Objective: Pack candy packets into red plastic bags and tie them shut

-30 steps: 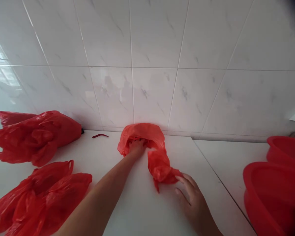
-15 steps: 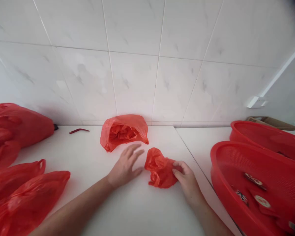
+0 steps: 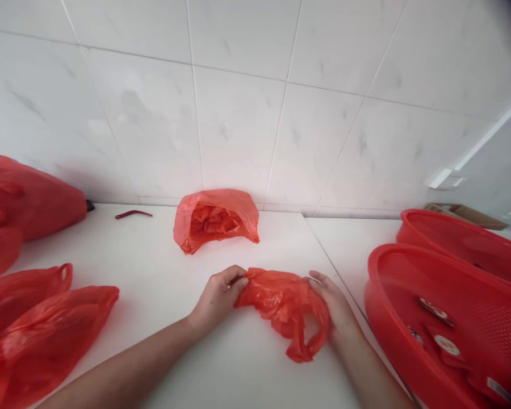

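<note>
Item: crumpled red plastic bag [image 3: 283, 304], held between my two hands just above the white counter [image 3: 162, 284]. My left hand [image 3: 217, 295] pinches its left edge, fingers curled closed on the film. My right hand [image 3: 334, 307] grips its right side, fingers closed on the plastic; a handle loop hangs down just below and inside this hand.

Beyond my hands, against the tiled wall [image 3: 238, 113]: an open red bag [image 3: 215, 218] lying on its side, mouth toward me, stuffed with more red bags.

Far left of my left hand: filled red bags [image 3: 38, 318], several, heaped at the counter's edge. Beyond them, near the wall, a small red strip [image 3: 133, 213].

Right of my right hand, close by: a red mesh basket [image 3: 443, 324] with small packets inside; a second red basket [image 3: 464, 241] behind it.
</note>
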Demonstrator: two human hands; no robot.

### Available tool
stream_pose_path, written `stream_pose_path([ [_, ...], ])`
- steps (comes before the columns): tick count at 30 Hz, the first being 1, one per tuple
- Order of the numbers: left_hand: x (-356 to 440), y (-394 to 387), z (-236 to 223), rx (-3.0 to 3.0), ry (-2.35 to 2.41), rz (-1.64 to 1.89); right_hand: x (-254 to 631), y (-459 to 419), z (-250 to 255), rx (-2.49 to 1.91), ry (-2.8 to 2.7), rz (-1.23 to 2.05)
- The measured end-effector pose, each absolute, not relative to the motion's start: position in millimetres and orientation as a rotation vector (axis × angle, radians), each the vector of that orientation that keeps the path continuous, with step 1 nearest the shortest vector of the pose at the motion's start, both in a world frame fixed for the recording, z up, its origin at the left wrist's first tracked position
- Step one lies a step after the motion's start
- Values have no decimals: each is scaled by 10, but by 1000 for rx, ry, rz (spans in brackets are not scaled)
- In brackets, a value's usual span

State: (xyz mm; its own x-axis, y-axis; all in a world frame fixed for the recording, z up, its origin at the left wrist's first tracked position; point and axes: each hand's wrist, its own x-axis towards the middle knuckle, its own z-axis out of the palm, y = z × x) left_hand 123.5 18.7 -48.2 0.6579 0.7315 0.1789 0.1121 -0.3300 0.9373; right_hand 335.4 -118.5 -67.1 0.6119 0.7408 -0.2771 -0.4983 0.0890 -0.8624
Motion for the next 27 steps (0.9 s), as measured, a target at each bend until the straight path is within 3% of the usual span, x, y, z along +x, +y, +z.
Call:
stream_pose_path([
  [7, 1220, 255, -404, 1116, 601, 829, 3506, -1263, -641, -1062, -272, 948],
  [17, 1259, 103, -370, 1119, 581, 827, 2895, -1254, -413, -1015, -903, 1281],
  [24, 1255, 30, -355, 1171, 449, 675, 2909, -1191, -465, -1085, -618, 1104],
  [27, 1245, 110, -366, 1044, 464, 766, 3051, -1190, -508, -1111, -521, 955],
])
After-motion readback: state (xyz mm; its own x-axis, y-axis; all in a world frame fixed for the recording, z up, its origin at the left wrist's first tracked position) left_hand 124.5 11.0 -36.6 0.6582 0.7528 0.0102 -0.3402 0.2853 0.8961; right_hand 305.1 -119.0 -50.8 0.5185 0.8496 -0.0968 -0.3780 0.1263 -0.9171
